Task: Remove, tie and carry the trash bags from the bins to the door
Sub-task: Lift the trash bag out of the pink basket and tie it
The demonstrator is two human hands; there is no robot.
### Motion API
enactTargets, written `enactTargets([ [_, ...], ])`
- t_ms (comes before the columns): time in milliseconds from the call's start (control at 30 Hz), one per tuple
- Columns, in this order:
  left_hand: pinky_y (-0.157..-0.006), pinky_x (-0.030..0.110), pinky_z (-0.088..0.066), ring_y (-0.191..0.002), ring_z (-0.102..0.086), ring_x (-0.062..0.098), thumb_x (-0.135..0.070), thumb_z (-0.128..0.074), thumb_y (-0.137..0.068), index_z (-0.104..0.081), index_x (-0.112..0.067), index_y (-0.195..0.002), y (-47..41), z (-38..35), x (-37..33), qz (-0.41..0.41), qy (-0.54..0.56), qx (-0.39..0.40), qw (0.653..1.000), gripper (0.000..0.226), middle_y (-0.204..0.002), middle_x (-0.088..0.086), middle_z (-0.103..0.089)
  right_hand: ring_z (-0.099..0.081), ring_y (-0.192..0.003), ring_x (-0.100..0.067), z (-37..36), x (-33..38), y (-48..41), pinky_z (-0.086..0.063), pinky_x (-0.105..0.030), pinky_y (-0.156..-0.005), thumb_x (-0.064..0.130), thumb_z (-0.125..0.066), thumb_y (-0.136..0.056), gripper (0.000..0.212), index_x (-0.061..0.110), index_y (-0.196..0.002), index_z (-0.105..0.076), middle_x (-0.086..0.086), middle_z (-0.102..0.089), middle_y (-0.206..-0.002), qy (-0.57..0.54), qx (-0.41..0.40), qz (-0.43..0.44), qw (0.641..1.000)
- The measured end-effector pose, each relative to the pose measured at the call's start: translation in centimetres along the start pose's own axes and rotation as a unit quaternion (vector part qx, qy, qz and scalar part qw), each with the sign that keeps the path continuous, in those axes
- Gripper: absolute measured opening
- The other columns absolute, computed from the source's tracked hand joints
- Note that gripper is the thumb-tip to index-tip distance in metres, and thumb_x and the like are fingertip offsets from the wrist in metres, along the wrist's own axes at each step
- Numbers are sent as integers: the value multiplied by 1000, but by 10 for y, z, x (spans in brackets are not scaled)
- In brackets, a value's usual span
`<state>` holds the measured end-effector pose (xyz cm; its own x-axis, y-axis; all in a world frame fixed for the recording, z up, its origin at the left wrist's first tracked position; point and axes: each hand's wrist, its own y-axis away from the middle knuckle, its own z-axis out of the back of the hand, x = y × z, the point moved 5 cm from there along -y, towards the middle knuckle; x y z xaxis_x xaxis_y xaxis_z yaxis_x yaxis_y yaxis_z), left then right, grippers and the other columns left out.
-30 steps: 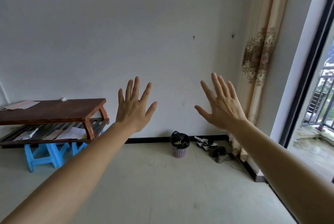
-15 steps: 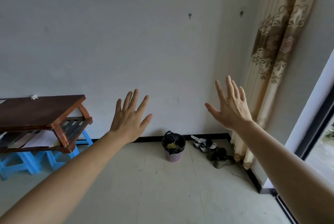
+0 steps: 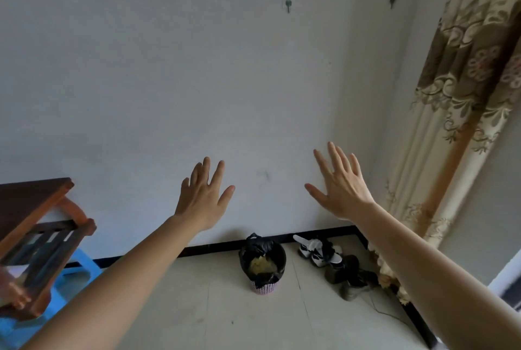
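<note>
**Both hands raised empty, lined bin against the far wall**

At the 9 o'clock edge of the view a brown wooden table was seen, with a slatted lower shelf, and a blue plastic stool was partly hidden beneath it at about 8 o'clock. The left hand was held up in front of the white wall, just left of centre, with its back to the camera; its fingers were spread wide and nothing was held in it. Below centre, at 6 o'clock, a small pink bin was stood on the pale floor near the black skirting. It was lined with a black trash bag, whose rim was folded over the bin's edge, and yellowish waste was visible inside. The right hand was raised just right of centre, likewise splayed and empty. Both hands were well apart from the bin. At about 5 o'clock several shoes were left beside the bin, and a patterned beige curtain was hung at 3 o'clock.
</note>
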<state>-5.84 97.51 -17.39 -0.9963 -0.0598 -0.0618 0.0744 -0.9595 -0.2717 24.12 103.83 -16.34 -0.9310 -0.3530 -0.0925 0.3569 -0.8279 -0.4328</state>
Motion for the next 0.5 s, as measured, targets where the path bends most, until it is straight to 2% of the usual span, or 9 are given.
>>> enactTargets([
  [200,-122,48,-12,-153,5,30,-56,-17,-102,7,-22,-158,-122,-83,-24,-29,17,60,998,69,-165,13,13,-12,-151,-34,-95,-37,-74,-8,-52,-122,67,-33,-95,83,19,-159,-9,-18,-6,-165,-2,57,-7,998],
  [367,-123,49,-8,-153,10,28,-57,-17,-102,11,-23,-157,-210,-161,-40,-47,22,111,992,70,-164,10,19,-7,-152,-32,-189,-77,-141,-8,-51,-122,66,-29,-96,83,18,-158,-3,-17,-2,-165,-14,105,-29,994],
  [500,-123,48,-8,-153,12,28,-58,-21,-101,14,-26,-156,-293,-235,-44,-49,28,200,978,72,-164,8,23,-3,-153,-32,-286,-108,-213,-9,-49,-123,63,-28,-98,81,17,-158,1,-16,2,-165,-67,159,-46,984],
])
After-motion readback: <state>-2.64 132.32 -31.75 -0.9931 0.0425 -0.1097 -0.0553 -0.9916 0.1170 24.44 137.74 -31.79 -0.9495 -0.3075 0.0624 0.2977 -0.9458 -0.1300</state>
